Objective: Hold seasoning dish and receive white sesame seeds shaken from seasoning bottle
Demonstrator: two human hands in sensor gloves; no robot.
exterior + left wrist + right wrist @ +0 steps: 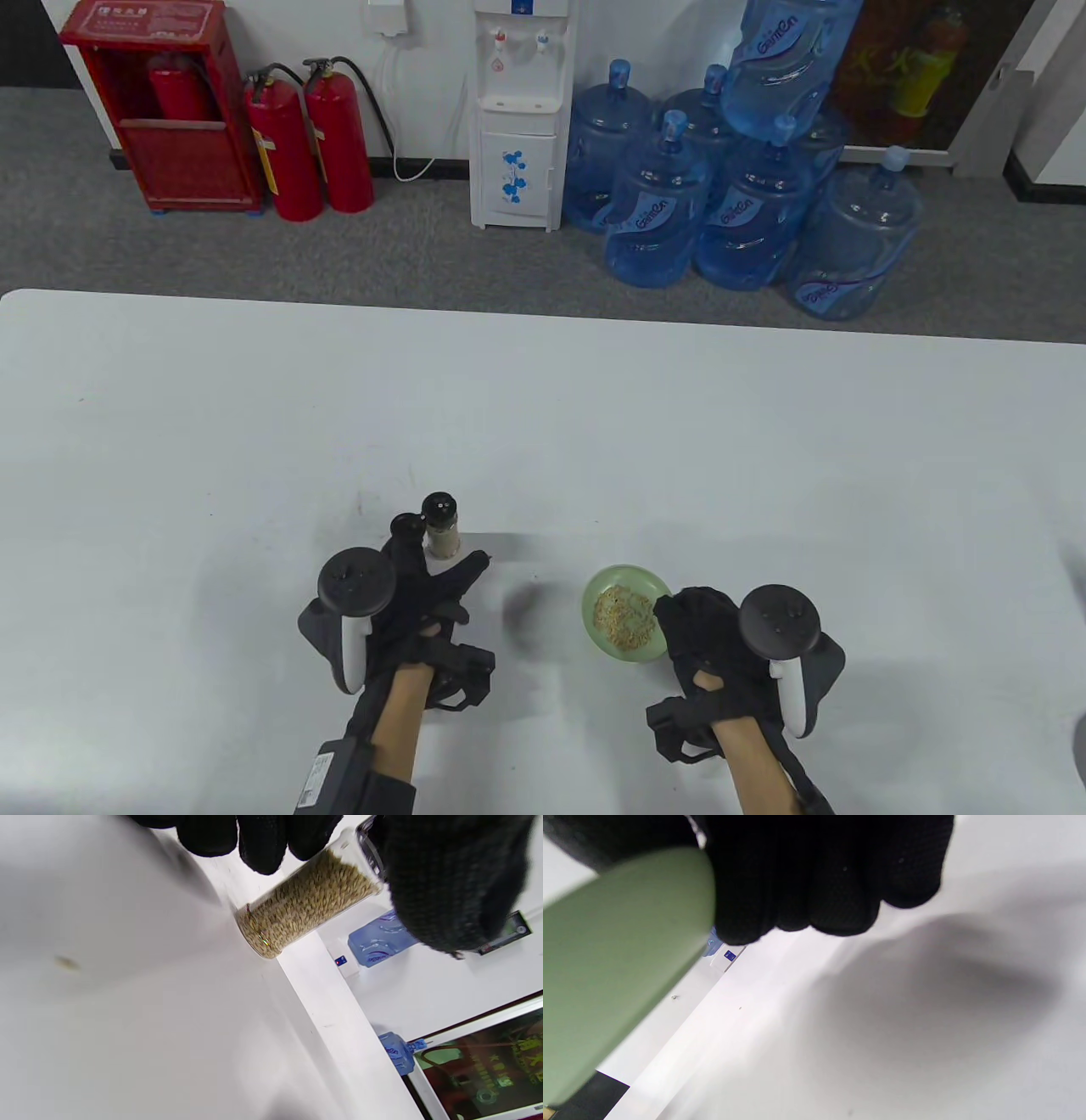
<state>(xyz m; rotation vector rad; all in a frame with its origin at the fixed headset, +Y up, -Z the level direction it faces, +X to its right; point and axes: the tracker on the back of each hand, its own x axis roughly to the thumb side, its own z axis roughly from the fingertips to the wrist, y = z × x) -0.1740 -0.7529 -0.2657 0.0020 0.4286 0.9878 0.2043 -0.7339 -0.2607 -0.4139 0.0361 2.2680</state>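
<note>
The seasoning bottle [442, 526], clear with a black cap and full of pale sesame seeds, stands upright on the white table [543, 407]. My left hand [443, 548] is spread around it, thumb to its right and fingers to its left; I see no firm grip. In the left wrist view the bottle [305, 902] rests its base on the table between my fingers [261, 844] and thumb. My right hand [670, 615] holds the green seasoning dish [604, 586] by its right rim, above the table, with a heap of seeds in it. The right wrist view shows the dish's underside [615, 963] with my fingers [818, 878] curled under it.
The dish's shadow [528, 604] lies on the table between my hands. Beyond the far table edge stand a water dispenser [519, 110], several blue water jugs [747, 212] and fire extinguishers [310, 140].
</note>
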